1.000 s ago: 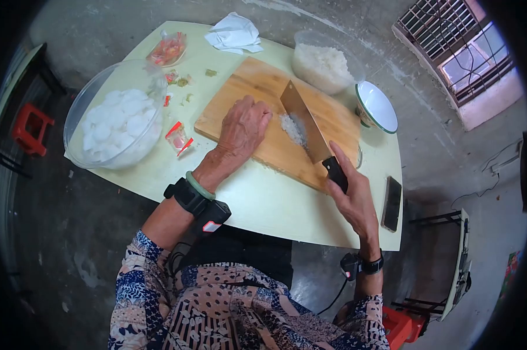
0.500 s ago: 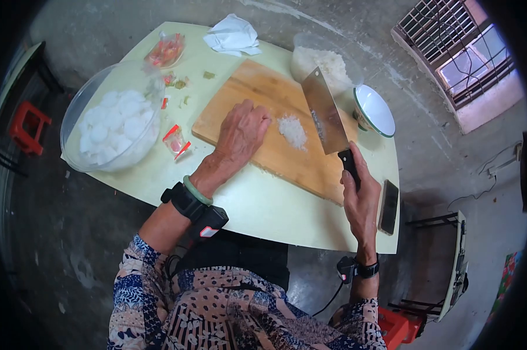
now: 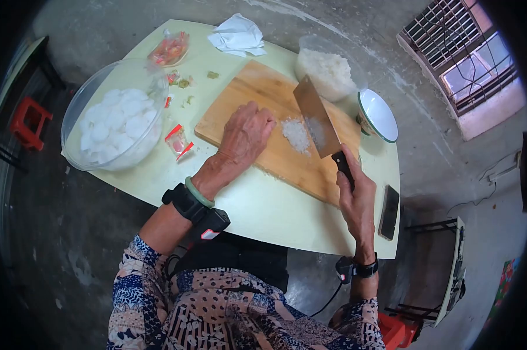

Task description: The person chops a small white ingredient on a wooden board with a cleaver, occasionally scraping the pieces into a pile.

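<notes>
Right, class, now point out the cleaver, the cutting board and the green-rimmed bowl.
Cleaver (image 3: 317, 119): head view, middle of the blade.
Cutting board (image 3: 261, 83): head view, bare wood beyond the left hand (image 3: 243, 132).
Green-rimmed bowl (image 3: 378, 114): head view, white inside surface.

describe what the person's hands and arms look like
The sleeves are patterned navy, white and pale pink. Left hand: gloveless, green bangle, black strap, black box with a red-and-white label. Right hand: gloveless, black wristband, small black unit, dark cable.

Wearing patterned navy-and-pink top (image 3: 216, 309) | green bangle (image 3: 198, 192), black wristbands (image 3: 184, 200) showing | dark trousers (image 3: 231, 259), seemingly
</notes>
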A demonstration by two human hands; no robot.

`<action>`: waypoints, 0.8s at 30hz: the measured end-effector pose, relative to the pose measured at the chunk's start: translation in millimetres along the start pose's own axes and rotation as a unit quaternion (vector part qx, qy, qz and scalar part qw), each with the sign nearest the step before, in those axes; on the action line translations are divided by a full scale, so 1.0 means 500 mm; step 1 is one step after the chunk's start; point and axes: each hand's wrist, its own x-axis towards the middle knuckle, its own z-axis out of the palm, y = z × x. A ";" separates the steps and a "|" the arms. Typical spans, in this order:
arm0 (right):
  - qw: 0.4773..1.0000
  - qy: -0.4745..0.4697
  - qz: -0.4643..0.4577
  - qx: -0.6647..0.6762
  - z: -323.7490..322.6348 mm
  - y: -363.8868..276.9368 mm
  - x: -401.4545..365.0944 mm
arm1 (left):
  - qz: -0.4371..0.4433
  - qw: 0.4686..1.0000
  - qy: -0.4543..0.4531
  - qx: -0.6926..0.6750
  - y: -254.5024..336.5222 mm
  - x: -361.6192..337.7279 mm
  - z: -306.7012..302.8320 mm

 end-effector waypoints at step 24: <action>1.000 0.008 -0.007 0.003 -0.003 -0.015 -0.013 | 0.000 1.000 0.025 0.012 -0.009 0.005 0.001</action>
